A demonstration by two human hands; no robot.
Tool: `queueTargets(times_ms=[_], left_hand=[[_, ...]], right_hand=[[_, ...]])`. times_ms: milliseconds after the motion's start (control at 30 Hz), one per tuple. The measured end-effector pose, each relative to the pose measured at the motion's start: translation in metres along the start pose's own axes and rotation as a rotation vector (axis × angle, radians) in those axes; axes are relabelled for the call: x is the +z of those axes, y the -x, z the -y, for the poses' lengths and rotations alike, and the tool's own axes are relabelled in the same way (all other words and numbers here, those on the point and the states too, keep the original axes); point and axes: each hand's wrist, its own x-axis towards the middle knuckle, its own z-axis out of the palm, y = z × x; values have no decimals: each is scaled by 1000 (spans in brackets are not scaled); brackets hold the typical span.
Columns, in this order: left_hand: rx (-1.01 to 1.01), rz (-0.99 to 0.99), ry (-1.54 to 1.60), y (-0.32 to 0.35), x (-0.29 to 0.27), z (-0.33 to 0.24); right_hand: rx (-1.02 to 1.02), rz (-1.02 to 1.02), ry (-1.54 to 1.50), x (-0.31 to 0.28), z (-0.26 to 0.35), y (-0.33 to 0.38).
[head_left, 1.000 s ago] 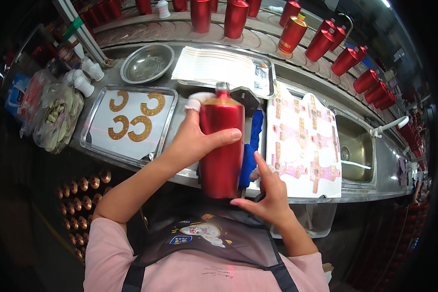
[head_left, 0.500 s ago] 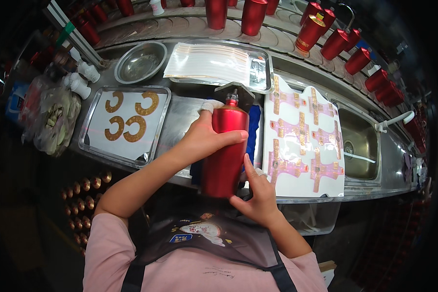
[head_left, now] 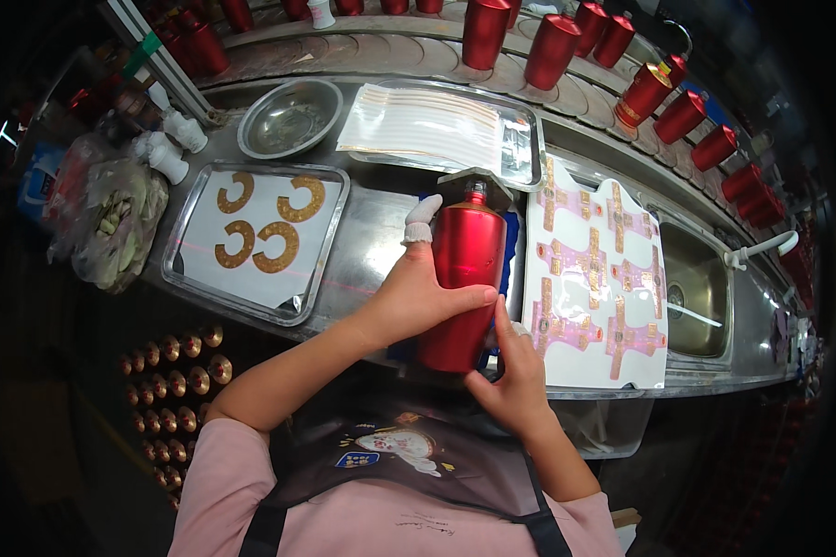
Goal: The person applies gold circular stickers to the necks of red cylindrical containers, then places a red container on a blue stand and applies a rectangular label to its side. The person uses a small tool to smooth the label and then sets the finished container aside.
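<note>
A glossy red bottle (head_left: 471, 246) with a narrow clear neck stands nearly upright, tilted slightly, in front of my body. My left hand (head_left: 418, 290) wraps its left side, the thumb across the front; one finger in a white cot points up beside the shoulder. Low on the bottle's right side, my right hand (head_left: 515, 371) grips it with thumb and fingers, and a white cot shows on one finger. A dark angled plate (head_left: 492, 188) sits behind the neck. Part of a blue cloth (head_left: 510, 251) shows behind the bottle. The far side of the bottle is hidden.
At left, a metal tray (head_left: 339, 209) carries several gold C-shaped labels. A metal bowl (head_left: 290, 119) and a tray of strips (head_left: 418, 125) lie behind. To the right are a pink-and-gold label sheet (head_left: 581, 265) and a sink (head_left: 701, 278). Red bottles (head_left: 553, 51) line a conveyor (head_left: 362, 56).
The whole view has shifted, moving the bench rightward in the picture. Bottles on the conveyor have travelled right. Both hands still hold the red bottle; the left cotted finger now points more upright.
</note>
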Motion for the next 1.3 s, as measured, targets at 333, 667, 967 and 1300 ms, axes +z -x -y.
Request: queueTargets(times_ms=[333,667,967,1300], left_hand=[[209,-461,-157,-77,-113,1],[-109,-697,-749,-233,-203,40],[-151,-673,-746,-261,-209,53],[70,-624,-1105,-233,-180,-1]], right_hand=[[215,-75,-399,-40,-11,-1],[173,-187,-487,-42,-22,-17],[247,-208,-487,-43,-33,-30],[211,-253,-466,-55,-36,-35]])
